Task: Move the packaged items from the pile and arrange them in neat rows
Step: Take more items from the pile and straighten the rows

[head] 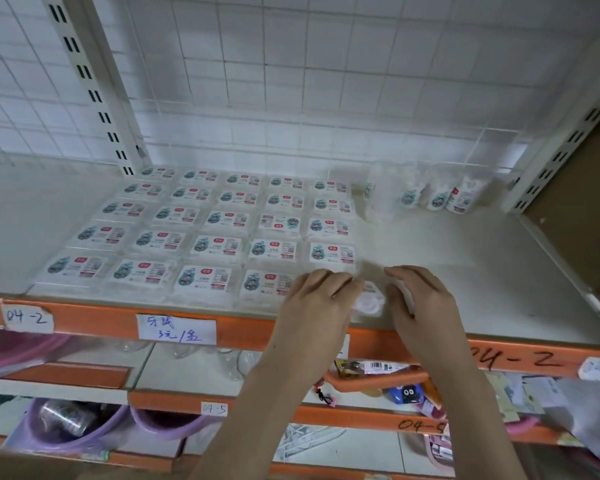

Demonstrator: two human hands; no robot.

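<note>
Small clear packaged boxes with white labels lie flat in neat rows (219,220) on the white shelf (465,271), filling its left and middle. A small pile of the same boxes (426,192) stands on edge at the back right. At the front edge both hands hold one box (369,299) at the right end of the nearest row. My left hand (321,299) grips its left side and my right hand (420,296) grips its right side. The fingers hide most of that box.
An orange shelf lip (243,329) carries handwritten paper labels (176,330). A wire grid back panel (291,81) and slotted uprights (94,88) bound the shelf. Lower shelves hold purple tubs (70,427) and mixed goods (406,389). Bare shelf lies right of the rows.
</note>
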